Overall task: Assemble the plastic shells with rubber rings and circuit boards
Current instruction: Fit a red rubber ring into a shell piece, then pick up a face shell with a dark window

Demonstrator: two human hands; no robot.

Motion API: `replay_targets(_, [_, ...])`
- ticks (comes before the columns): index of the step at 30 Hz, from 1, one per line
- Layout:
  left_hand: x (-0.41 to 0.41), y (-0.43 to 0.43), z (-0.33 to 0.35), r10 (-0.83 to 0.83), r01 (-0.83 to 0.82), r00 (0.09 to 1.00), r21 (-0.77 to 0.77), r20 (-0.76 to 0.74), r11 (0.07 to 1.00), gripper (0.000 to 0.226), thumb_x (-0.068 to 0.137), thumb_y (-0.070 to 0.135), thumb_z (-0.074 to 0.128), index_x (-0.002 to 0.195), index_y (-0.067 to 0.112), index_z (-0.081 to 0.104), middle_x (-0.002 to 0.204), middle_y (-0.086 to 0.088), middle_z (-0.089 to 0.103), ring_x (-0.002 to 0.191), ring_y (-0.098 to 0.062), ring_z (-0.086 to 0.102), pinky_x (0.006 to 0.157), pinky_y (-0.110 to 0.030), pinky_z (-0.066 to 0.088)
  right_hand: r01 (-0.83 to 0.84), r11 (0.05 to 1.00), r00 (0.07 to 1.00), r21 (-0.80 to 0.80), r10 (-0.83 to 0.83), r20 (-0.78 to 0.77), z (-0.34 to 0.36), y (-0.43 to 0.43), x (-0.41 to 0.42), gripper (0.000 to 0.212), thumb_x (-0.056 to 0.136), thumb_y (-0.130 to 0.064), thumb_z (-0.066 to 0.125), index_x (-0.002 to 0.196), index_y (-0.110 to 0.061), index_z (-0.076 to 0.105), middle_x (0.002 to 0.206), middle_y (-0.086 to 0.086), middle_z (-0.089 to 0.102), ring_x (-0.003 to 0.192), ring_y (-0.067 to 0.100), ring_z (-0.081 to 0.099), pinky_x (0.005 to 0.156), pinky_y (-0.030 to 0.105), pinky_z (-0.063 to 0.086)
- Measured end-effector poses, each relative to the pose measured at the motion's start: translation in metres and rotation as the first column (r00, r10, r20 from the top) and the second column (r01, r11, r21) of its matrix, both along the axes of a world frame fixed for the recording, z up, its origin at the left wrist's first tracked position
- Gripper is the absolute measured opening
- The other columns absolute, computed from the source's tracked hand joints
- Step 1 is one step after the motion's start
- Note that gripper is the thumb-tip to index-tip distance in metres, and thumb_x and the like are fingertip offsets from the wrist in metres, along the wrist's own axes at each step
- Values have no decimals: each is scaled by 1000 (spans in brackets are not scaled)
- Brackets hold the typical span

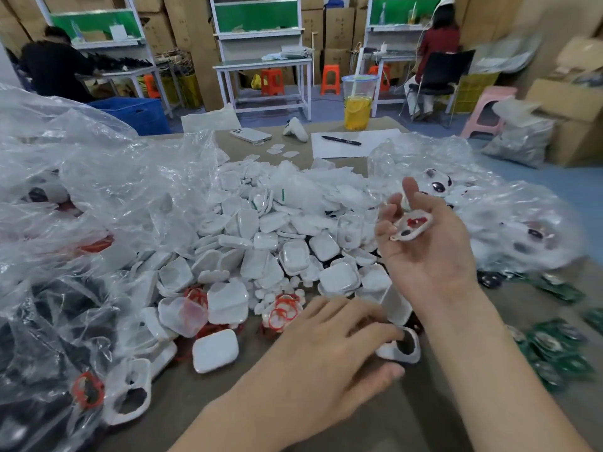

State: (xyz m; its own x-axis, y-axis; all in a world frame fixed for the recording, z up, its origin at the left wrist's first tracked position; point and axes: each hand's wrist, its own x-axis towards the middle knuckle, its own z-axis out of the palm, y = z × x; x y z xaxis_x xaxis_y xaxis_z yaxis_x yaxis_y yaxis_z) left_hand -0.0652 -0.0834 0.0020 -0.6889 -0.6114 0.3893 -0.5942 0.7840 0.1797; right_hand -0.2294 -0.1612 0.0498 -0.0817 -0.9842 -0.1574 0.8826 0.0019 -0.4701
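Note:
My right hand [430, 243] is raised palm up over the table, its fingers curled round a white shell [411, 227] with a red ring and dark parts inside. Low on the table lies my left hand [326, 347], palm down. Its fingertips rest on a white shell with a dark opening [409, 349], and the thumb sits just under that shell. A big pile of white plastic shells [261, 239] fills the middle. Red rubber rings [284, 311] lie at the pile's near edge. Green circuit boards [554, 347] are spread at the right.
Crumpled clear plastic bags stand at the left [81, 190] and at the right [505, 223], each holding parts. At the table's far end are a phone [250, 135], a pen [341, 140] on paper and a drink cup [358, 102]. Two people work at benches behind.

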Motion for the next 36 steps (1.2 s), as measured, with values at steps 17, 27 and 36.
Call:
replay_targets(17, [-48, -15, -5, 111, -59, 972, -243, 206, 968, 32, 93, 47, 48, 93, 22, 69, 96, -2, 64, 88, -23, 56, 79, -37, 49, 49, 814, 291, -579, -566, -771, -5, 20, -3, 24, 96, -24, 53, 109, -42, 61, 78, -18, 51, 47, 3, 36, 47, 13, 31])
replay_targets(27, [-70, -25, 1, 210, -148, 950, -260, 229, 954, 14, 93, 35, 61, 89, 26, 71, 83, 6, 60, 74, -18, 58, 66, -32, 48, 116, 972, 958, -203, -164, -236, 2, 1, -40, 36, 95, 11, 42, 116, -13, 59, 93, 8, 69, 89, 23, 70, 79, 31, 59])
replay_targets(36, [-5, -24, 15, 304, -159, 851, 341, -428, 926, 24, 102, 51, 42, 89, 39, 58, 100, 24, 60, 100, -1, 55, 82, -10, 37, -87, 973, 841, -214, -43, -539, -6, 7, -13, 17, 104, -20, 50, 103, -9, 64, 92, 4, 75, 80, 23, 74, 58, 30, 59])
